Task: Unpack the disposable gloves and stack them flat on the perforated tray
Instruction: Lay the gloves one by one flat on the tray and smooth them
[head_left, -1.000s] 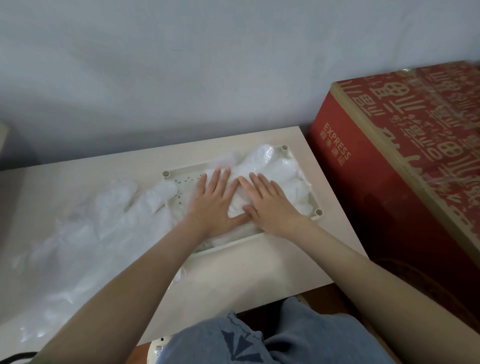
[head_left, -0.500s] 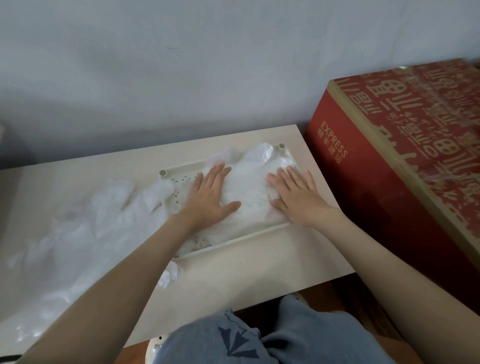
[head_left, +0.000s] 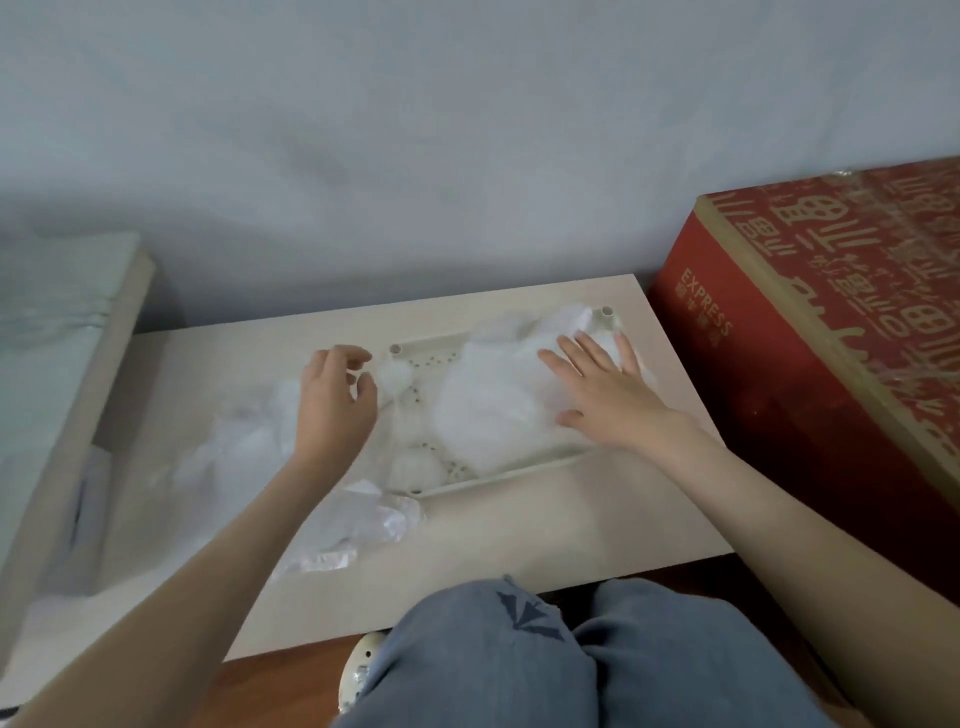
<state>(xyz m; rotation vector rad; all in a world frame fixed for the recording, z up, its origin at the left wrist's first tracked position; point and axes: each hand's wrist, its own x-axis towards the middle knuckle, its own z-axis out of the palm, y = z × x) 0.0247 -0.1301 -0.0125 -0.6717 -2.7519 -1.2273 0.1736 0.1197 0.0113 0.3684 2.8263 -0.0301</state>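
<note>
The perforated tray (head_left: 498, 475) lies on the pale worktop (head_left: 519, 535), toward 1 o'clock from the worktop's middle, with its long side running from 9 to 3 o'clock. A stack of disposable gloves (head_left: 488, 410) covers the tray's middle and its 3 o'clock half. Some glove fingers spill past the rim at 12 o'clock, beside a corner post (head_left: 606, 313). The right grip (head_left: 608, 400) is released: palm down, fingers straight and spread, pressing flat on the stack at its 3 o'clock side. The left grip (head_left: 337, 400) hovers at the tray's 9 o'clock edge with fingers loosely curled. Its thumb and fingertips are close to a glove tip (head_left: 392, 376) lying over the rim; whether it pinches any film I cannot tell. More loose gloves (head_left: 244, 447) lie on the worktop at 9 o'clock of the tray, beneath the left wrist. Some crumpled clear plastic (head_left: 363, 519) sits at the tray's 7 o'clock corner. A red box (head_left: 831, 338) stands beside the worktop at 3 o'clock
</note>
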